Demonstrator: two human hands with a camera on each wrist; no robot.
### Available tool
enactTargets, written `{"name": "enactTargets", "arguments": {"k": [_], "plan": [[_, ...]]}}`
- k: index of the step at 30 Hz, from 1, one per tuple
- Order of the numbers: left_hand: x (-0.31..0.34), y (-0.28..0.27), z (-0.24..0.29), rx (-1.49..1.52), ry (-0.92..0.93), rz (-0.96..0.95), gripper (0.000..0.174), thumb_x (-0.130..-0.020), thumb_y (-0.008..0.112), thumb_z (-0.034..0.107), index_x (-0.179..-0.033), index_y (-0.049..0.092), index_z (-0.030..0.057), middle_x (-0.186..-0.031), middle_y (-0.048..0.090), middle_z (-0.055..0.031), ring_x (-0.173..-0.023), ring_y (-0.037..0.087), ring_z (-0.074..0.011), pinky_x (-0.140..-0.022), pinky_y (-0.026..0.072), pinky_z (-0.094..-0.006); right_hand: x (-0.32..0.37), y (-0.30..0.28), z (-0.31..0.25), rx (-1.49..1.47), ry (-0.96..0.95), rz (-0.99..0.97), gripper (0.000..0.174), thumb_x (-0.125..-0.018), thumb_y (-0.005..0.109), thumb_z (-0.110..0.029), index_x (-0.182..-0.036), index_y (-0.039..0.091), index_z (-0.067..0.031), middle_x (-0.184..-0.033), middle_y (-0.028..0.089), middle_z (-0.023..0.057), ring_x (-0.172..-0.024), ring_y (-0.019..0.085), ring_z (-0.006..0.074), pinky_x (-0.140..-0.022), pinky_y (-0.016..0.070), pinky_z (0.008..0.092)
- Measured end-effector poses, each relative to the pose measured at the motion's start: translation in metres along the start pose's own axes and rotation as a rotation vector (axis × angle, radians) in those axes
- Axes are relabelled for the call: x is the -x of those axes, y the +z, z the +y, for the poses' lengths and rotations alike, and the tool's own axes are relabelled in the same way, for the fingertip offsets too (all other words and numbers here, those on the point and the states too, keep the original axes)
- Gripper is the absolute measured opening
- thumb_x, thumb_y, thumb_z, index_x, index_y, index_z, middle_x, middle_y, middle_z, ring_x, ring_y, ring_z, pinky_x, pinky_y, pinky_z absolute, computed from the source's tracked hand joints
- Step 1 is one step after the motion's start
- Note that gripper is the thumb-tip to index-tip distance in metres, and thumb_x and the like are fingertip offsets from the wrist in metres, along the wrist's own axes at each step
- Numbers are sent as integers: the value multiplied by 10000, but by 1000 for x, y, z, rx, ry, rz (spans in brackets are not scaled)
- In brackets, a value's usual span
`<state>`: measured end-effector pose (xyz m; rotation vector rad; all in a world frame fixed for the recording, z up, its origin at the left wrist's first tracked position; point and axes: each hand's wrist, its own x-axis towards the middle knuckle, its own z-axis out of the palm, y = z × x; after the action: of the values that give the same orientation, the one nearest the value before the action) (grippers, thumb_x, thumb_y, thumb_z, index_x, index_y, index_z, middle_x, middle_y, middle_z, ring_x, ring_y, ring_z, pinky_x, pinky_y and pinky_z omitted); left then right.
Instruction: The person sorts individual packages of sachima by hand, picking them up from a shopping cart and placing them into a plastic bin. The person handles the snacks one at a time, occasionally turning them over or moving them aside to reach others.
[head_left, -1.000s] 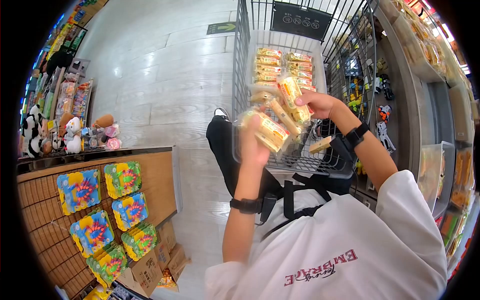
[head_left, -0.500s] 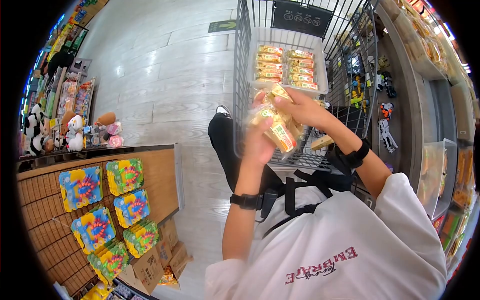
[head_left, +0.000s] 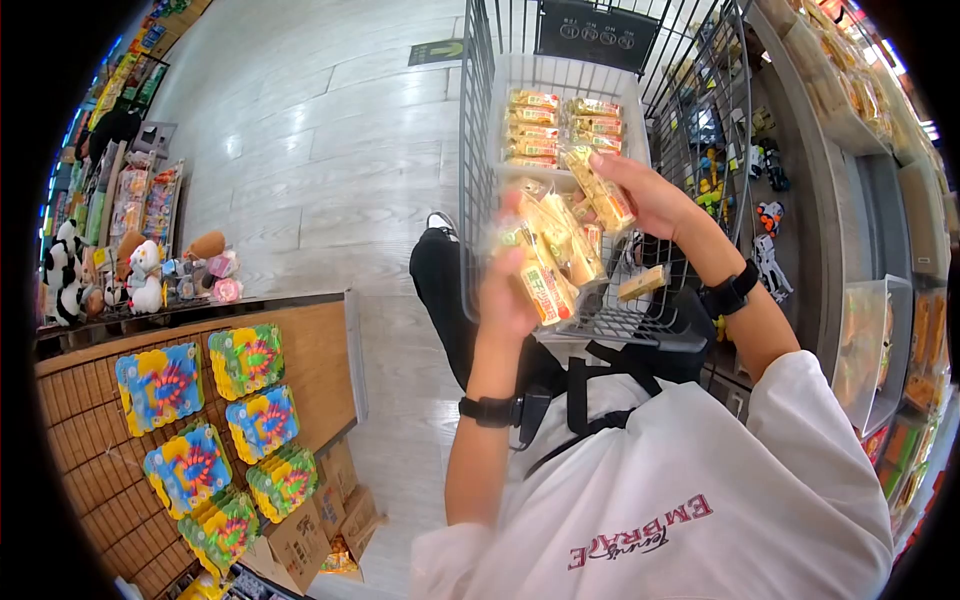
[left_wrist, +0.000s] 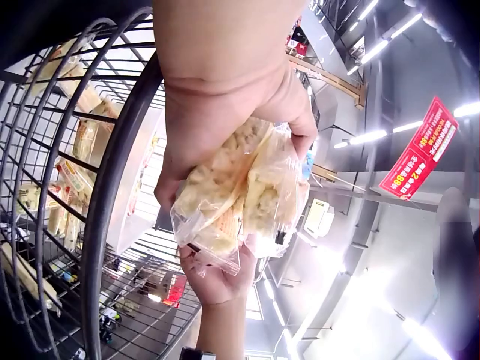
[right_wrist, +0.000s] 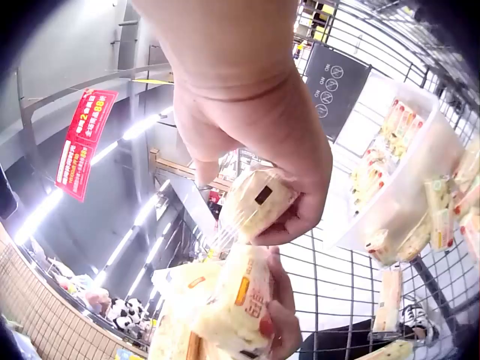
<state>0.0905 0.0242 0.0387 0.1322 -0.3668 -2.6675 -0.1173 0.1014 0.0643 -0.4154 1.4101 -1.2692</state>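
Note:
My left hand (head_left: 508,297) grips a bunch of clear-wrapped snack bars (head_left: 548,284), pale yellow with red and green print, over the near part of a wire shopping cart (head_left: 476,215). At least two bars show in the left wrist view, side by side under my left hand (left_wrist: 217,112). Slightly farther right, my right hand (head_left: 650,200) pinches a single wrapped bar (head_left: 600,192) between thumb and fingers. Its end faces the camera in the right wrist view, below my right hand (right_wrist: 255,127). Part of the left fingers is hidden behind the wrappers.
A whitish plastic bin (head_left: 570,72) in the far part of the cart holds two rows of similar bars (head_left: 533,132). One loose bar (head_left: 642,284) lies in the cart. Shelves with clear bins (head_left: 870,350) line the right; a wooden display (head_left: 320,360) stands left.
Half a second ago my hands were together over the bars. Now they are apart: the right has moved rightward with one bar, and the left keeps the bunch.

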Motion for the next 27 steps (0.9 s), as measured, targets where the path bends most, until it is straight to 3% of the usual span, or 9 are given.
{"name": "enactTargets", "arguments": {"k": [2,3,5,6,7,9,14,24,27], "plan": [[2,-7,-2,-54,25,57,703,-809,632,212,-1446,336,181,-1398,438,-138,-1269,471,-306,-1030,446,-466,-14,-9,4,280,-207,81,633,-811,756,-284,-1281,487,43,-1117,614,179,-886,651,226,-755,554,327],[4,-9,-2,-50,27,53,703,-809,632,212,-1446,336,181,-1398,438,-138,-1269,471,-306,-1030,446,-466,-22,-19,4,285,-208,82,633,-811,756,-284,-1281,487,43,-1117,614,179,-886,651,226,-755,554,327],[6,-15,-1,-33,-7,82,724,-809,626,197,-1463,315,183,-1400,435,-124,-1267,473,-301,-1031,445,-460,-42,-43,-4,1249,-370,408,661,-728,789,-226,-1267,515,42,-1077,639,179,-900,653,289,-806,531,365],[5,-18,-1,-32,-15,99,731,-808,628,187,-1470,318,193,-1399,435,-107,-1261,477,-299,-1025,448,-454,-51,-46,-23,1225,-178,325,657,-675,798,-187,-1248,547,13,-1047,661,186,-957,652,329,-849,511,395],[5,-18,-2,-31,-10,96,731,-808,628,187,-1470,318,193,-1399,435,-107,-1261,477,-299,-1025,448,-454,-66,-56,-26,1229,-182,324,657,-675,798,-187,-1248,547,13,-1047,661,186,-957,652,329,-849,511,395],[3,-18,-4,2,-63,247,754,-773,609,137,-1468,320,164,-1339,469,-131,-1203,523,-319,-987,483,-483,-98,-80,-25,1299,-459,380,626,-683,797,-196,-1234,553,-28,-1009,678,180,-980,652,339,-846,510,390],[3,-22,-6,19,-138,298,766,-771,611,134,-1474,306,138,-1366,447,-128,-1208,509,-277,-986,481,-406,-202,-94,-36,1413,-501,324,502,-702,804,-212,-1066,498,-52,-1036,663,184,-998,619,380,-831,495,454],[-7,-25,0,49,-134,320,800,-769,649,144,-1484,290,133,-1483,333,-106,-1345,385,-286,-1098,371,-426,-317,-82,-17,1619,-326,217,473,-706,772,-152,-1113,544,-78,-1027,641,167,-1005,605,367,-848,498,452],[-8,-20,4,36,-128,321,798,-771,649,158,-1483,290,132,-1480,337,-108,-1337,392,-289,-1090,380,-425,-325,-89,-8,1571,-418,163,473,-709,767,-136,-1129,562,-69,-1054,632,164,-1021,598,363,-870,494,441]]}}
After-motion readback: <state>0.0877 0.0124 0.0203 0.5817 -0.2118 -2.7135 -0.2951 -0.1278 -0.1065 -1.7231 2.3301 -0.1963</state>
